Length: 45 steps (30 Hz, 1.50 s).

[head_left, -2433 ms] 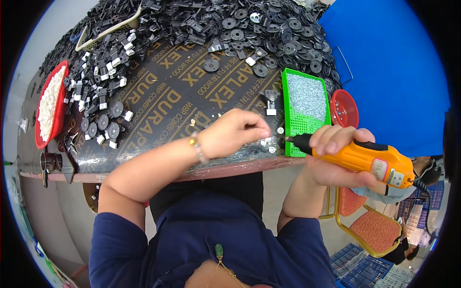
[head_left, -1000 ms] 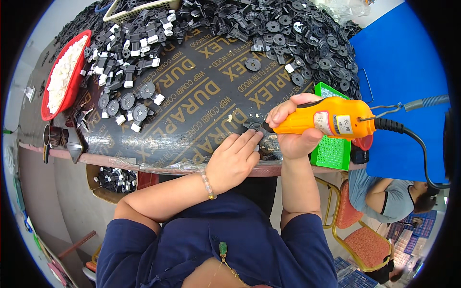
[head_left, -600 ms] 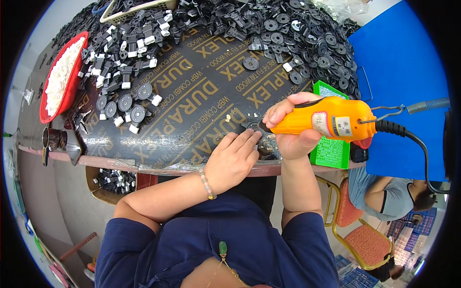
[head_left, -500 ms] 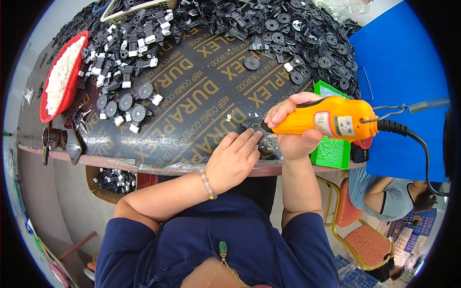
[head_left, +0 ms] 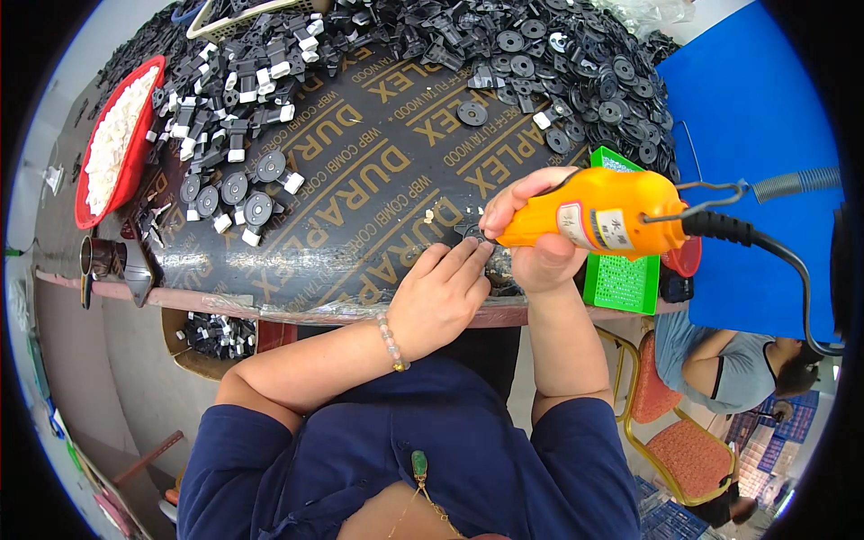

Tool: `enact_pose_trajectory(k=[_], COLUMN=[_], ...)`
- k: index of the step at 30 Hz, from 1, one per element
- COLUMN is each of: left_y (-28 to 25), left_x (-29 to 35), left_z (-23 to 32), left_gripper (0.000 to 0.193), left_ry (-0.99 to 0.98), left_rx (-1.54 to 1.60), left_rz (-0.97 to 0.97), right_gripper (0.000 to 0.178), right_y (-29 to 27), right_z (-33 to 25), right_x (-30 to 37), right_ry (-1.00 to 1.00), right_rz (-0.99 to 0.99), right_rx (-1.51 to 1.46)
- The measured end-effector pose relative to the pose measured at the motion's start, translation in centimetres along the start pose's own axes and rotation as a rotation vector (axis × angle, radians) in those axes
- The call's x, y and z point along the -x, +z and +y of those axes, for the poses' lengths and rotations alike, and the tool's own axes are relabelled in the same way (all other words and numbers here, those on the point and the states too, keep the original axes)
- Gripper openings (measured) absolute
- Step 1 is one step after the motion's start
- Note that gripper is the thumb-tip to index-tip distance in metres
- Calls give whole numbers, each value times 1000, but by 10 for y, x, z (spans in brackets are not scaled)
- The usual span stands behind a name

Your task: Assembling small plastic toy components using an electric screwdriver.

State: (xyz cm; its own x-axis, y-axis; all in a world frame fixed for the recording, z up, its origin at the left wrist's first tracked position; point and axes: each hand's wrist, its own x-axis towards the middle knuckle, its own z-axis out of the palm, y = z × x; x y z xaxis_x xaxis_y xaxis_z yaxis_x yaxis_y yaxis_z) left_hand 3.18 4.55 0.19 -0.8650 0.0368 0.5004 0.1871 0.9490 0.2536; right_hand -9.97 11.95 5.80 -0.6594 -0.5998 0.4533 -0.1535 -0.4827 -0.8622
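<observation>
In my right hand is an orange electric screwdriver, its cord end pointing right; my fingers wrap round its body. Its tip is hidden behind my fingers, close to the fingertips of my left hand. Those fingertips press together on a small black plastic part lying on the table, mostly covered by my hands. Right beside the screwdriver stands a green tray with rows of tiny pieces, probably screws.
Black discs and black parts with white ends heap along the far side. At left, a red basket holds white pieces. A spring and black cable run right from the screwdriver. A person sits at right.
The screwdriver has shifted slightly left and tilted, its cord end swinging toward the left. My left hand stays almost still on the black part.
</observation>
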Motion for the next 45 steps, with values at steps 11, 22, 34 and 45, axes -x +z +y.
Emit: enact_pose_trajectory(k=[11, 22, 34, 45], left_y=[-9, -10, -8, -8], left_x=[-3, -10, -6, -21], left_z=[-16, -11, -17, -32], left_gripper=[12, 12, 20, 61], left_ry=[-60, -396, -318, -278], left_rx=[257, 921, 830, 138], left_rz=[-3, 49, 33, -17], right_gripper=[93, 86, 85, 86], right_y=[-36, -27, -24, -29], right_z=[-40, -61, -46, -9], right_x=[-3, 31, 33, 17], right_ry=[-255, -375, -370, -184], right_rz=[45, -62, -114, 29], right_rx=[-183, -159, -212, -103])
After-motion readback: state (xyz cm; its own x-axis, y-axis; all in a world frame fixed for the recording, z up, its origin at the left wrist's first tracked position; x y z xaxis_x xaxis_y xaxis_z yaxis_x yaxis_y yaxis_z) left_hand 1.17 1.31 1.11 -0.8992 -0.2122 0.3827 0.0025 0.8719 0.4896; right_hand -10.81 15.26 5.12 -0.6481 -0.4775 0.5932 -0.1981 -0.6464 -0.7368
